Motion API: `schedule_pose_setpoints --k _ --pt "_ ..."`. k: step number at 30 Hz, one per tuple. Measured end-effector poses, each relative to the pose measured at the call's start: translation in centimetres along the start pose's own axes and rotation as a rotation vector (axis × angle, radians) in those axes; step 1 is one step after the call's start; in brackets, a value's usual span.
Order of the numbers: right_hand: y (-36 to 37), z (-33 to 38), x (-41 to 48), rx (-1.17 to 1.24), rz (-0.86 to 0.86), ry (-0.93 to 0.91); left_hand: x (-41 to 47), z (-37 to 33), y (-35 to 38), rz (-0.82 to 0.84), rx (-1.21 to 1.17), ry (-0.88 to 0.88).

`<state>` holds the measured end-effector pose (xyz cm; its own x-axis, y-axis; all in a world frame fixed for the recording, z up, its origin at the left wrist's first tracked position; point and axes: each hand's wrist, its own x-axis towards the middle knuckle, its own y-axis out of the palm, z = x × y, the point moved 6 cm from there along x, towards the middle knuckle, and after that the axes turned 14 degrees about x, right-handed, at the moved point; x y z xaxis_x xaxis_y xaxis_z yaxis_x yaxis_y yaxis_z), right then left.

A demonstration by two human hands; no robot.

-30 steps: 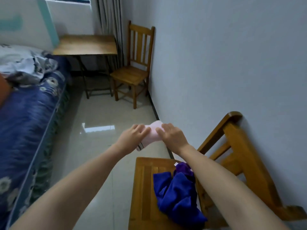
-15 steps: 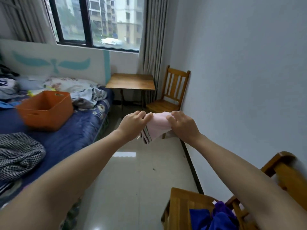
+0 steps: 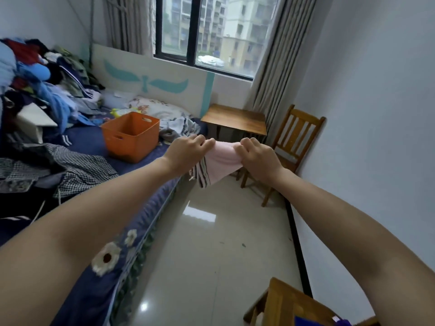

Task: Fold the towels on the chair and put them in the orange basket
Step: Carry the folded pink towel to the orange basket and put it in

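Both hands grasp pink towel (image 3: 220, 164) | left hand (image 3: 186, 152) fingers | right hand (image 3: 257, 158) fingers

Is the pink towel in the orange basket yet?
No, it is out. The left hand and right hand pinch the pink towel in the air, apart from the orange basket on the bed.
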<state>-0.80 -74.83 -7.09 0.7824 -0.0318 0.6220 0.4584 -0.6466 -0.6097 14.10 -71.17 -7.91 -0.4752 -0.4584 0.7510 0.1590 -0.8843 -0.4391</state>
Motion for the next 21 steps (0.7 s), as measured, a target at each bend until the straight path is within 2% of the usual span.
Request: schedule_pose_setpoints --k 11,21 --pt "7.0 -0.4 4.0 0.218 -0.079 -0.053 -2.8 4.0 3.0 0.065 0.067 -0.083" --pt "15.9 -9.5 0.4 0.360 -0.082 0.001 2.1 2.0 14.4 0.160 -0.024 -0.131"
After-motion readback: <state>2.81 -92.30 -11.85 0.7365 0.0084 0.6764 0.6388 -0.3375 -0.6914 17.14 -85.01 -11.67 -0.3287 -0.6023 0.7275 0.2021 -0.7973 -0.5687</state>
